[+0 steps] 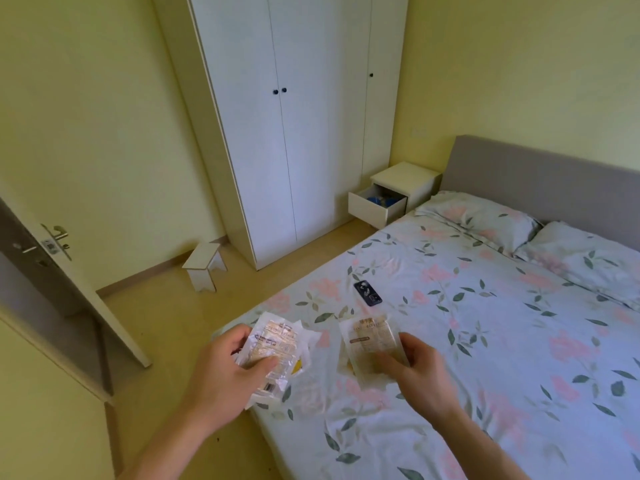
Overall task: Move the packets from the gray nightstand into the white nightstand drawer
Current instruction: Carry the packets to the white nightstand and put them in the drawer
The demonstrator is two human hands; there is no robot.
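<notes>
Both my hands are out over the corner of the bed (485,341) with its floral sheet. My left hand (225,372) grips a bunch of clear packets (273,344), thumb across the front; my right hand (415,368) pinches another packet (370,341) by its lower edge. Just beyond my fingertips a dark phone (367,293) lies on the sheet. Well past it, the white nightstand (405,181) stands beside the wardrobe (304,116), its drawer (375,207) pulled out. Left of my fingers, a small stool (205,265) sits on the floor.
</notes>
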